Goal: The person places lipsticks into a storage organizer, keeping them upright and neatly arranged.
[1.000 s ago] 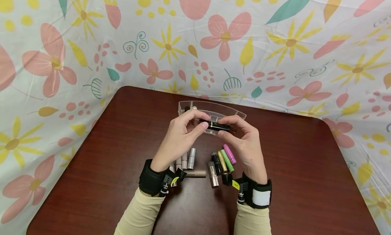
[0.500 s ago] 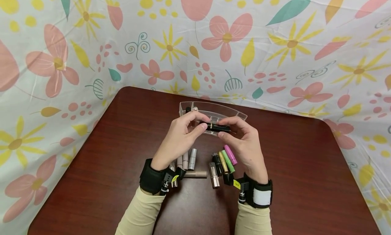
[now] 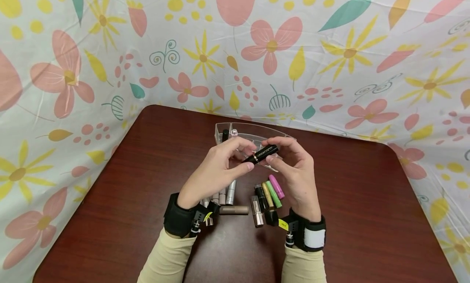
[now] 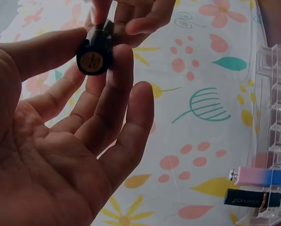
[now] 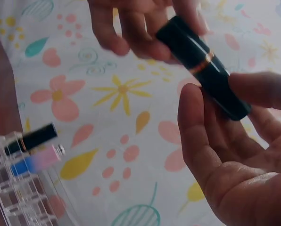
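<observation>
A black lipstick with a gold band and pale lettering is held in the air, tilted, between both hands. My left hand pinches its lower-left end between thumb and index finger; the left wrist view shows the round label on that end. The other end is in the thumb and fingers of my right hand. Behind them stands a clear plastic organizer, partly hidden by the hands. It holds another black lipstick and a pink-and-blue lipstick.
Below the right hand lie a pink tube, a green tube, a gold tube, a black tube and a shiny metallic tube. A brown-grey tube and silver tube lie left. Floral cloth hangs behind the table.
The lipstick has turned from nearly level to a slant, its right end raised and its lettering clearer. My left thumb has shifted down along with the left end.
</observation>
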`<control>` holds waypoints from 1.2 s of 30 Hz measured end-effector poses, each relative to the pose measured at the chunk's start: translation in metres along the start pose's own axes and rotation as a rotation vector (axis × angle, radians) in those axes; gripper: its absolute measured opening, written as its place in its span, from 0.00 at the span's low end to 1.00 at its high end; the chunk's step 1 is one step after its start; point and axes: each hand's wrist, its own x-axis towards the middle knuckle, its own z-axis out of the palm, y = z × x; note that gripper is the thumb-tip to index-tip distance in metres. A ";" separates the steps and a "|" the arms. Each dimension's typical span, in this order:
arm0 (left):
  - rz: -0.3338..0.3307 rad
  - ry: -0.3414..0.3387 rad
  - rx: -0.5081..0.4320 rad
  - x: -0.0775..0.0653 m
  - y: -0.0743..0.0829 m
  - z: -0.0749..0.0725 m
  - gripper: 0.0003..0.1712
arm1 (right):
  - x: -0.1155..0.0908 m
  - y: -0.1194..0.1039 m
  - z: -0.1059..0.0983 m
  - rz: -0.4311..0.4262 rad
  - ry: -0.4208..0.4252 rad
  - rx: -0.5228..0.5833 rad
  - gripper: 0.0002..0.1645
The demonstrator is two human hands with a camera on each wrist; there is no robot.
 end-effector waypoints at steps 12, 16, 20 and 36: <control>0.019 0.028 0.294 0.003 -0.009 0.012 0.41 | 0.008 0.020 0.009 0.131 0.117 0.064 0.27; 0.021 -0.027 0.436 0.005 -0.015 0.018 0.53 | 0.009 0.028 0.008 0.177 0.158 0.030 0.25; 0.044 -0.046 0.555 0.007 -0.021 0.023 0.60 | 0.010 0.032 0.006 0.202 0.142 0.013 0.22; 0.141 0.012 0.687 0.015 -0.044 0.024 0.53 | 0.017 0.049 0.000 0.459 0.000 -0.231 0.27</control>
